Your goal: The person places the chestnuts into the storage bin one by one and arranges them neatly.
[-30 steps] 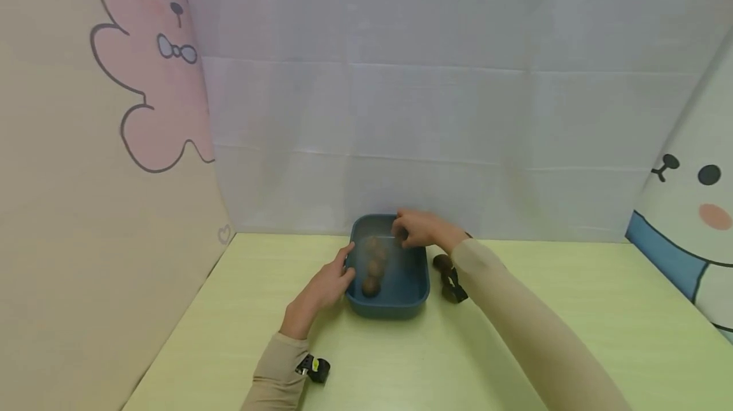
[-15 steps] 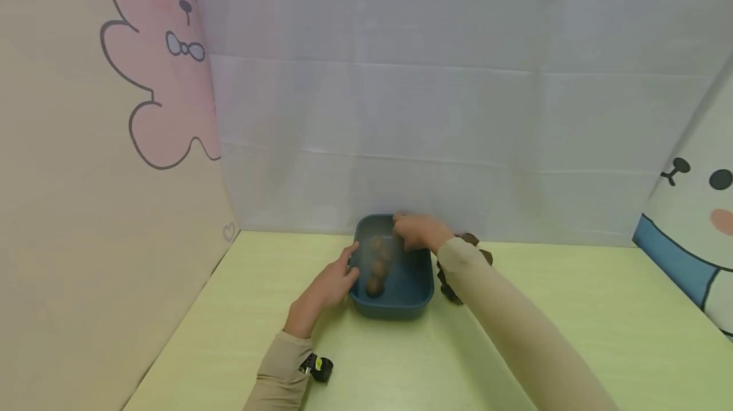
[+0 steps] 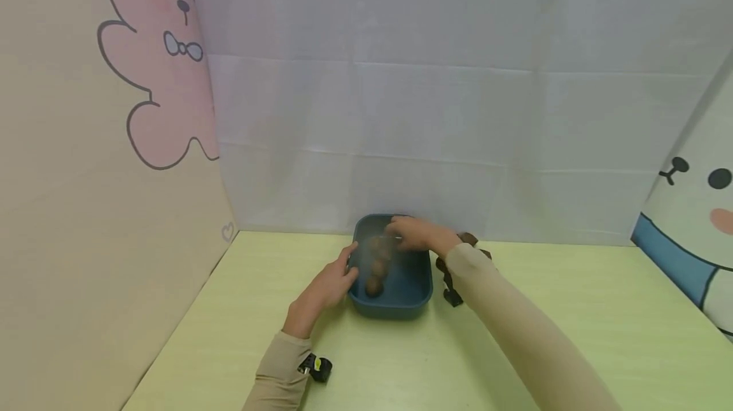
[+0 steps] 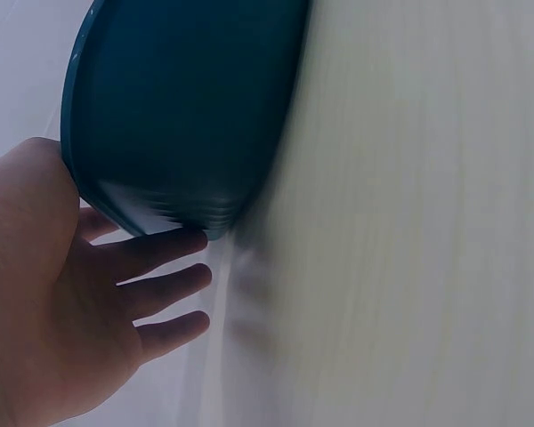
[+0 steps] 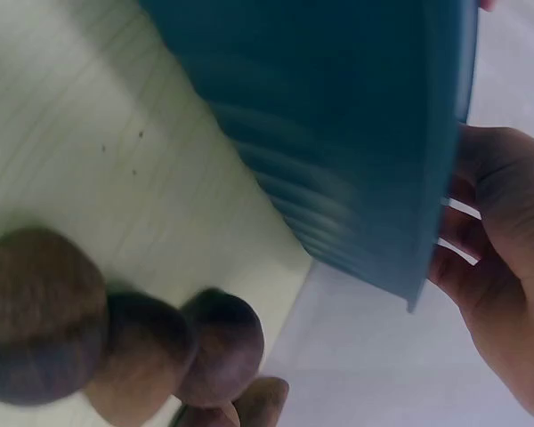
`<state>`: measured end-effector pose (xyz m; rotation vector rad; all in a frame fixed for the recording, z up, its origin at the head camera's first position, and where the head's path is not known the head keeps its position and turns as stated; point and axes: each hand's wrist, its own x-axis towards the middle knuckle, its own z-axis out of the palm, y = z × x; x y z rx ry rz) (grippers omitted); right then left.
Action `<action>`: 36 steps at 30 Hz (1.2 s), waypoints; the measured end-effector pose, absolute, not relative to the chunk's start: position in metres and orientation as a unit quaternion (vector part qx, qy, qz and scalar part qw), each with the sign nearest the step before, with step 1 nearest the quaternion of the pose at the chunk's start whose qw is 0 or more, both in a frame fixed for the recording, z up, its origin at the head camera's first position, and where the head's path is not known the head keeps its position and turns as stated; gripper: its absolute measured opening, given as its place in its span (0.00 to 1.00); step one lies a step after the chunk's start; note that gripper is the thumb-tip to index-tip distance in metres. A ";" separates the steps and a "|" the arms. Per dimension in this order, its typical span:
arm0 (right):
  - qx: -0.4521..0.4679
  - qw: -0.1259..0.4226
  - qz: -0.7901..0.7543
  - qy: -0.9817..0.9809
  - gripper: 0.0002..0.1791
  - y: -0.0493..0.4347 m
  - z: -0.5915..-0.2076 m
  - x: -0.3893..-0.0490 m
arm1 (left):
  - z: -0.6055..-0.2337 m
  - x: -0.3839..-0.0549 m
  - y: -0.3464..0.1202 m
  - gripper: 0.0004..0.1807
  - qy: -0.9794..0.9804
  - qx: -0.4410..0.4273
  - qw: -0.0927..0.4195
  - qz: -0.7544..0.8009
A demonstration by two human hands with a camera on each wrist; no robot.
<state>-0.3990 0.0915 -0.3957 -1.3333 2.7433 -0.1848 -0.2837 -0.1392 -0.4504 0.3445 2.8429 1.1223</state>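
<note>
A blue plastic bin [image 3: 415,290] stands on the table near the back wall. A line of brown, rounded chestnuts [image 3: 374,286] lies along its left half, the farther ones blurred. My left hand [image 3: 326,284] holds the bin's left rim, thumb at the rim; the left wrist view shows its fingers [image 4: 165,253] spread against the outside wall. My right hand [image 3: 415,233] reaches over the far right rim, fingertips down inside the bin. In the right wrist view the bin wall hides those fingertips, so I cannot tell whether they hold anything.
More chestnuts [image 5: 138,356] lie on the table just right of the bin, partly under my right forearm [image 3: 515,315] in the head view. A white cloth wall [image 3: 366,118] rises close behind the bin. Printed side walls [image 3: 172,93] stand left and right.
My right hand has shifted slightly left and deeper over the bin's inside, its fingers less curled than at first. The left hand keeps its place on the rim.
</note>
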 end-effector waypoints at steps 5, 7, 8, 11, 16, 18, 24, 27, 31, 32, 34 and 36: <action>-0.444 0.011 -0.129 0.886 0.16 0.109 -0.388 -0.392 | -0.451 -0.284 -0.139 0.33 0.922 0.112 0.034 0.370; -0.440 0.001 -0.151 0.885 0.16 0.117 -0.385 -0.389 | -0.451 -0.284 -0.139 0.33 0.921 0.112 0.034 0.371; -0.438 -0.004 -0.156 0.885 0.16 0.122 -0.384 -0.388 | -0.451 -0.283 -0.139 0.33 0.922 0.112 0.033 0.370; -0.425 -0.006 -0.170 0.889 0.16 0.135 -0.381 -0.383 | -0.452 -0.283 -0.139 0.33 0.923 0.111 0.032 0.366; -0.412 -0.008 -0.183 0.892 0.14 0.151 -0.380 -0.377 | -0.451 -0.284 -0.140 0.33 0.924 0.106 0.031 0.367; -0.412 -0.014 -0.182 0.893 0.14 0.157 -0.381 -0.375 | -0.451 -0.285 -0.140 0.33 0.924 0.107 0.030 0.365; -0.405 -0.019 -0.192 0.894 0.13 0.171 -0.384 -0.365 | -0.452 -0.285 -0.139 0.33 0.926 0.109 0.027 0.361; -0.405 -0.019 -0.196 0.893 0.13 0.176 -0.386 -0.359 | -0.452 -0.285 -0.139 0.33 0.926 0.108 0.026 0.361; -0.402 -0.021 -0.205 0.892 0.12 0.183 -0.389 -0.353 | -0.451 -0.284 -0.139 0.33 0.926 0.109 0.025 0.361; -0.401 -0.021 -0.209 0.892 0.12 0.184 -0.391 -0.351 | -0.451 -0.284 -0.139 0.33 0.926 0.109 0.025 0.359; -0.393 -0.016 -0.224 0.892 0.13 0.188 -0.392 -0.348 | -0.451 -0.284 -0.139 0.33 0.927 0.110 0.027 0.358; -0.385 -0.014 -0.239 0.891 0.13 0.191 -0.393 -0.344 | -0.450 -0.284 -0.139 0.33 0.926 0.111 0.028 0.359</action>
